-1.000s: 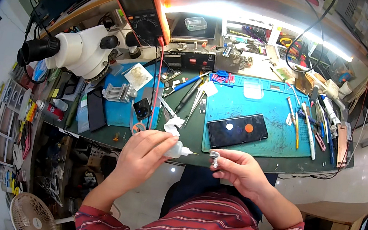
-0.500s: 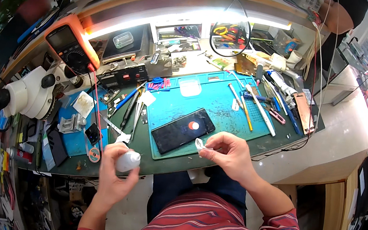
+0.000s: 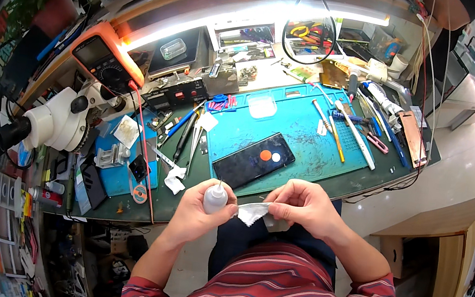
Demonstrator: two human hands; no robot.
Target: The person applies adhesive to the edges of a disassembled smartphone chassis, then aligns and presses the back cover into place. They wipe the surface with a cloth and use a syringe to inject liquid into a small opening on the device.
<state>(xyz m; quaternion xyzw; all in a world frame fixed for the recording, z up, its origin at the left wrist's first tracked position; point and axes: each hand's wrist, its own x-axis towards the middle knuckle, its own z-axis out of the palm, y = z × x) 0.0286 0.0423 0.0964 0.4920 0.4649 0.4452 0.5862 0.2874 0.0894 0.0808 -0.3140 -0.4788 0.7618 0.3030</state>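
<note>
My left hand [image 3: 198,213] is closed round a small translucent white bottle [image 3: 214,203] with a thin needle tip, held upright at the bench's front edge. My right hand [image 3: 307,213] pinches a white cloth or tissue [image 3: 251,212] that hangs open between my hands; its left end reaches the fingertips of my left hand. Just beyond them a dark phone [image 3: 241,167] lies on the blue mat [image 3: 315,153], an orange dot and a pale dot on its dark face. Another crumpled white tissue [image 3: 175,179] lies left of my hands.
At the left stand a white microscope [image 3: 49,125] and an orange multimeter [image 3: 104,60]. Tweezers and pens lie left of the mat; several tools [image 3: 373,131] and cables lie at its right. A lit shelf [image 3: 257,8] runs along the back, with a plastic box [image 3: 172,48] below it.
My hands have come together. The bottle, earlier tipped sideways, is now upright. The cloth, bunched small before, is now spread between my hands. My view has shifted, moving the bench in the picture.
</note>
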